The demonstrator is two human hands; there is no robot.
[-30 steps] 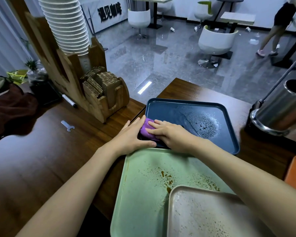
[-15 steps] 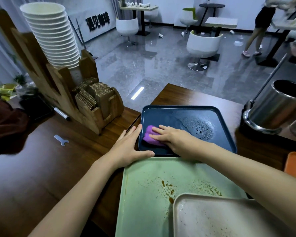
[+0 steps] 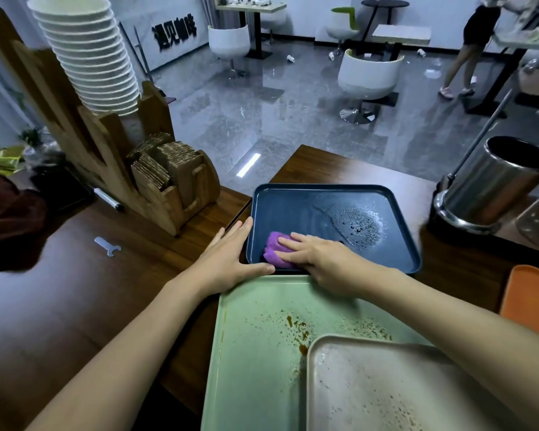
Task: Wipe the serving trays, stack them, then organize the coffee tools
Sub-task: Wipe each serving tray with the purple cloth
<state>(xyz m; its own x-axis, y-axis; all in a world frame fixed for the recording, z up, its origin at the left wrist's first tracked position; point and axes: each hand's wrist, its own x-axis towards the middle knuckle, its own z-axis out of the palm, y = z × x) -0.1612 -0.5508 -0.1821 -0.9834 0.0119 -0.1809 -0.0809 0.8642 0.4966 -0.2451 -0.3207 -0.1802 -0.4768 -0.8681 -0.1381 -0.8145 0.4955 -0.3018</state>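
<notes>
Pressure is put on the purple cloth (image 3: pixel 276 248) by the right hand (image 3: pixel 321 256), whose fingers are laid straight and flat over it, nothing being pinched. The cloth sits at the 7 o'clock corner of the dark blue tray (image 3: pixel 333 200), which lies on the wooden counter (image 3: pixel 137 275) beyond the other trays. The left hand (image 3: pixel 231 262) is spread open against that tray's 9 o'clock rim, with the thumb laid along the near edge.

The wiping of this tray is judged unfinished: a patch of droplets (image 3: pixel 358 225) shows toward 2 o'clock. Long overlapping strokes from 7 toward 2 o'clock are advised, with the palm kept flat and the bracing hand kept firm so that the tray is not pushed along the counter. The rim and corners should be passed over as well.

Much of the cloth is covered by the fingers, so its fold and wetness cannot be judged. The blue tray's near edge at 6 o'clock is hidden by the wrist; whether it touches the green tray (image 3: pixel 255 353) cannot be told. The green tray, marked with brown stains (image 3: pixel 296 328), is partly covered by the cream tray (image 3: pixel 371 384), itself cut off below. Only a corner of the orange tray (image 3: pixel 532 297) is seen at 3 o'clock. The inside of the steel canister (image 3: pixel 492 185) is dark.
</notes>
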